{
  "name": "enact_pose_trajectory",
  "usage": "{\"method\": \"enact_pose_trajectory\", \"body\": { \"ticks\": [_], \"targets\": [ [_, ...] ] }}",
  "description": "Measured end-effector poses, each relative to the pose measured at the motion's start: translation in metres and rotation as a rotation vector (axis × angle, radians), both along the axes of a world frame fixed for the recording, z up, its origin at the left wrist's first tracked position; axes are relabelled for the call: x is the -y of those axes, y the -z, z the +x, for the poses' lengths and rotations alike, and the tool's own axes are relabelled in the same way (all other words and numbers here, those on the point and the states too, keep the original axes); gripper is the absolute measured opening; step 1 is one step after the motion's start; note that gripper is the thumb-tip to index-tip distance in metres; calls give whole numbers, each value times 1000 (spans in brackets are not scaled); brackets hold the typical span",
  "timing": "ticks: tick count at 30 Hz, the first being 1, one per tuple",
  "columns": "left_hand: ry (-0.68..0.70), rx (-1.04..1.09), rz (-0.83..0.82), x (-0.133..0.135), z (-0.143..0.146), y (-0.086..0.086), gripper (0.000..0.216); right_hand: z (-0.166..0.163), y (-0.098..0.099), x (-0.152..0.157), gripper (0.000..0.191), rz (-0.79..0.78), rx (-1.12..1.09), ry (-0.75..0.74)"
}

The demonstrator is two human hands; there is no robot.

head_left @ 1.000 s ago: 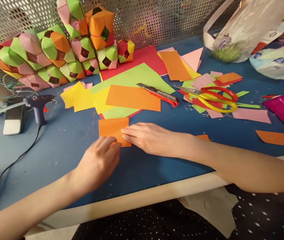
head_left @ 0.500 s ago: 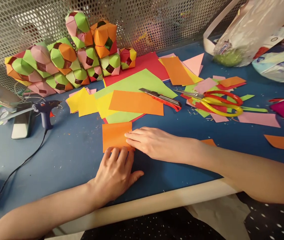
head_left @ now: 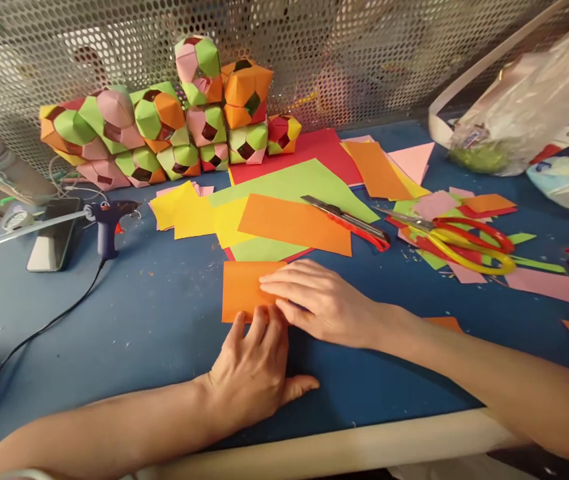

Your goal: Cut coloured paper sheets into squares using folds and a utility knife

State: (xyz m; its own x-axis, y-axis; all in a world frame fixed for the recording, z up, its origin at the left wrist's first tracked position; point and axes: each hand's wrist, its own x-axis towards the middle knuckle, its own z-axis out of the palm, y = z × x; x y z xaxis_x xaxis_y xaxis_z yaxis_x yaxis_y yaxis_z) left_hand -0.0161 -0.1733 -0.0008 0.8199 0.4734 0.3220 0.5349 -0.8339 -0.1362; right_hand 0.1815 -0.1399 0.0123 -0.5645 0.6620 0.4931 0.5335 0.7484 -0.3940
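A small folded orange paper (head_left: 242, 290) lies on the blue table top (head_left: 154, 320). My left hand (head_left: 254, 370) lies flat with fingers stretched out, fingertips pressing the paper's near edge. My right hand (head_left: 321, 300) rests flat across the paper's right side, fingers extended and pressing it down. Neither hand grips anything.
Loose coloured sheets (head_left: 289, 200), a box cutter (head_left: 347, 220) and red-yellow scissors (head_left: 457, 237) lie behind the hands. Folded paper balls (head_left: 164, 127) stack against a mesh wall. A glue gun (head_left: 107, 223) and phone (head_left: 54, 243) sit left; plastic bags (head_left: 524, 107) at right.
My left hand has gone from beside the paper's left corner to lying flat with its fingertips on the near edge. The right hand stays on the paper. The view has tilted upward.
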Motion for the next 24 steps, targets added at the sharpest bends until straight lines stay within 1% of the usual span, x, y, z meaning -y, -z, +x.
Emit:
{"method": "enact_pose_trajectory", "body": {
  "ticks": [2,4,5,7,9,11,14,18,22,24],
  "targets": [
    [2,23,4,2,0,3,70,-8,-3,1,38,-153,-46,-168],
    [7,43,-22,3,0,5,62,-15,-6,-1,57,-366,-19,-365],
    [9,47,-39,4,0,5,60,-18,-7,-4,66,-470,10,-433],
    [9,50,-57,4,1,5,62,-20,-8,-10,78,-645,74,-495],
    [6,46,-49,5,1,4,67,-20,-8,-18,85,-729,112,-518],
    [6,29,-29,5,2,4,70,-19,-6,-24,88,-729,144,-514],
    [11,2,4,8,1,5,72,-17,-2,-31,88,-668,219,-483],
    [20,22,35,9,1,7,72,-15,3,-39,88,-591,312,-394],
    [16,23,41,7,2,6,73,-18,5,-48,97,-533,371,-313],
    [14,12,51,6,3,5,74,-20,5,-50,98,-509,388,-282]
  ]
}}
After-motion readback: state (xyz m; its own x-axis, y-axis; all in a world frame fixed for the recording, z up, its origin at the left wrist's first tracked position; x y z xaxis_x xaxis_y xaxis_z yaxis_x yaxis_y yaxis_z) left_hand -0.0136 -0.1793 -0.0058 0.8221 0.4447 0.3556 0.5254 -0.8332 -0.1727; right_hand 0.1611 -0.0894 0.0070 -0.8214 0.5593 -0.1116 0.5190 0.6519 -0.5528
